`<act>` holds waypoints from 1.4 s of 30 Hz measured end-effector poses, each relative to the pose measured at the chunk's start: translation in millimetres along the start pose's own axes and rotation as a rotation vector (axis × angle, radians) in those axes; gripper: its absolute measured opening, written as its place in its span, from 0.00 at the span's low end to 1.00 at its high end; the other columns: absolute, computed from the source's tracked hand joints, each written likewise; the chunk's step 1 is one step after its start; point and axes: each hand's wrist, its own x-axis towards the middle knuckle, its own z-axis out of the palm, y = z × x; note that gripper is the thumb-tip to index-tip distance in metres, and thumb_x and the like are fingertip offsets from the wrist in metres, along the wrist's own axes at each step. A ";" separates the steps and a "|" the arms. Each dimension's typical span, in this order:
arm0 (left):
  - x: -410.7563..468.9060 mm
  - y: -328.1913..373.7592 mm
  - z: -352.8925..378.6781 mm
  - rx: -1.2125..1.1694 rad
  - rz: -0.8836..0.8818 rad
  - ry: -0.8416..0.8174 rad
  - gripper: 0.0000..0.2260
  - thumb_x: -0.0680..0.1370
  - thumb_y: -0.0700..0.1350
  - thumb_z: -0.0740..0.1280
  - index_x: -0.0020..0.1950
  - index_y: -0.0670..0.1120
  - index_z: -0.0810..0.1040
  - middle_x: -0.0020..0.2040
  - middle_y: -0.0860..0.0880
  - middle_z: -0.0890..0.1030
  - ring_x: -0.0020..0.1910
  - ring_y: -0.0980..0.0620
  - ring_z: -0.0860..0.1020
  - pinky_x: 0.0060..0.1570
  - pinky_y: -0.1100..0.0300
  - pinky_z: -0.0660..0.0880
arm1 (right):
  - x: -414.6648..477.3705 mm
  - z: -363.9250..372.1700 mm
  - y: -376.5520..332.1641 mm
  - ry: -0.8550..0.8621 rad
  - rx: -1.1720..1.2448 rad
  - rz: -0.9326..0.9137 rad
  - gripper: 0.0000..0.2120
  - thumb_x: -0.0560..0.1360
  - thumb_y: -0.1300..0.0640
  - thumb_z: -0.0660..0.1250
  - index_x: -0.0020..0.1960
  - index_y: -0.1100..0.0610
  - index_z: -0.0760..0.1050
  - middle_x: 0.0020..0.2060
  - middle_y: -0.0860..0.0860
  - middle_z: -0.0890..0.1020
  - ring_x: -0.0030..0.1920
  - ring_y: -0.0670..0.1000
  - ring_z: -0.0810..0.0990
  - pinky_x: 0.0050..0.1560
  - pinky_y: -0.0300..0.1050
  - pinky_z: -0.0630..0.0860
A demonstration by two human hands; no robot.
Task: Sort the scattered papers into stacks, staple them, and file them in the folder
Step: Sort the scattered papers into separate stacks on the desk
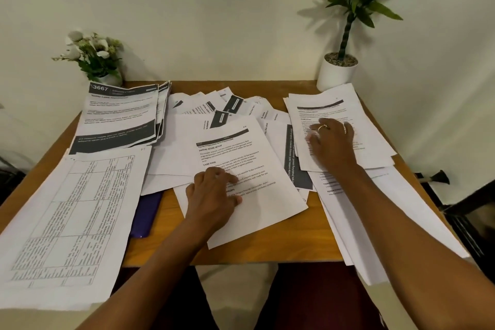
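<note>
Here the fingers (229,177) of the left hand (214,191) lie spread and flat, pressing the centre sheet (241,153) and gripping nothing. The sheet's long axis runs away from the person, its far end leaning left. The right hand (332,142) rests flat, fingers blurred, on the right stack (345,104), which lies to the right of the sheet and farther off. The left hand is thus the nearer to the sheet. The purple folder (146,213) peeks from under papers on the bench (294,238).
</note>
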 end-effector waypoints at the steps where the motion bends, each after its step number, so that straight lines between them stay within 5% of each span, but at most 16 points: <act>1: -0.6 -0.5 0.6 -0.004 0.004 0.009 0.20 0.77 0.53 0.72 0.69 0.55 0.75 0.72 0.52 0.68 0.73 0.48 0.62 0.72 0.48 0.58 | -2.4 -3.1 -12.3 0.029 0.060 -0.016 0.14 0.81 0.51 0.64 0.59 0.57 0.82 0.63 0.54 0.80 0.66 0.56 0.75 0.71 0.58 0.62; 5: -1.6 -4.0 4.4 -0.007 0.025 0.040 0.18 0.78 0.53 0.72 0.67 0.55 0.77 0.71 0.53 0.69 0.73 0.49 0.63 0.70 0.50 0.58 | -20.0 -11.9 -74.6 -0.218 0.374 0.047 0.17 0.82 0.49 0.64 0.68 0.55 0.78 0.64 0.53 0.80 0.62 0.53 0.78 0.64 0.47 0.73; 9: -5.3 -11.0 9.0 -0.047 0.064 0.086 0.17 0.78 0.53 0.72 0.66 0.54 0.77 0.70 0.53 0.71 0.72 0.49 0.64 0.69 0.51 0.58 | -33.3 -7.9 -111.1 -0.432 0.403 0.125 0.27 0.78 0.48 0.70 0.75 0.51 0.69 0.71 0.53 0.75 0.70 0.57 0.75 0.70 0.53 0.71; 15: -17.2 -18.5 16.1 -0.206 0.060 0.257 0.23 0.76 0.52 0.75 0.69 0.52 0.75 0.75 0.47 0.69 0.74 0.45 0.65 0.70 0.45 0.64 | -37.8 -13.7 -115.0 -0.416 0.579 0.125 0.20 0.78 0.61 0.71 0.67 0.49 0.76 0.71 0.48 0.75 0.70 0.52 0.73 0.63 0.40 0.70; 18: -18.6 -19.8 16.2 -0.239 0.048 0.278 0.24 0.76 0.54 0.74 0.70 0.51 0.74 0.75 0.47 0.67 0.74 0.46 0.64 0.70 0.44 0.64 | -40.6 -17.2 -104.0 -0.418 0.602 0.155 0.12 0.80 0.61 0.68 0.60 0.49 0.81 0.65 0.46 0.79 0.65 0.51 0.77 0.64 0.43 0.74; 26: -9.4 -22.4 19.3 -0.275 0.006 0.342 0.24 0.78 0.56 0.71 0.70 0.50 0.71 0.72 0.46 0.69 0.69 0.45 0.69 0.66 0.44 0.69 | -42.5 -49.8 -64.6 -0.227 0.768 0.248 0.11 0.82 0.63 0.64 0.59 0.54 0.83 0.58 0.43 0.78 0.61 0.45 0.73 0.66 0.41 0.70; 31: -7.0 -21.5 28.6 -0.163 0.019 0.344 0.23 0.79 0.58 0.68 0.70 0.49 0.72 0.70 0.45 0.72 0.69 0.44 0.70 0.68 0.43 0.66 | -25.5 -72.2 -12.3 -0.127 0.705 0.350 0.14 0.82 0.66 0.60 0.60 0.56 0.81 0.58 0.48 0.79 0.57 0.48 0.77 0.42 0.22 0.70; 33: -5.2 -19.1 30.9 -0.117 0.004 0.343 0.24 0.79 0.59 0.68 0.70 0.49 0.72 0.70 0.46 0.72 0.70 0.45 0.68 0.70 0.42 0.63 | -16.9 -72.7 10.2 -0.095 0.659 0.400 0.16 0.80 0.66 0.58 0.58 0.55 0.82 0.58 0.50 0.81 0.52 0.50 0.79 0.36 0.26 0.72; 38: 5.6 -5.2 31.3 -0.058 0.023 0.343 0.23 0.78 0.60 0.68 0.70 0.52 0.72 0.72 0.48 0.69 0.73 0.46 0.64 0.72 0.39 0.57 | 1.0 -66.2 48.1 -0.083 0.576 0.448 0.16 0.77 0.64 0.58 0.53 0.52 0.82 0.55 0.54 0.84 0.46 0.52 0.82 0.43 0.40 0.75; 42: 18.4 -0.2 32.4 -0.096 0.003 0.328 0.23 0.78 0.59 0.69 0.70 0.52 0.73 0.73 0.48 0.69 0.73 0.45 0.65 0.72 0.40 0.58 | 15.7 -60.1 67.6 -0.066 0.459 0.423 0.17 0.77 0.65 0.58 0.53 0.52 0.82 0.60 0.54 0.82 0.59 0.55 0.80 0.62 0.44 0.74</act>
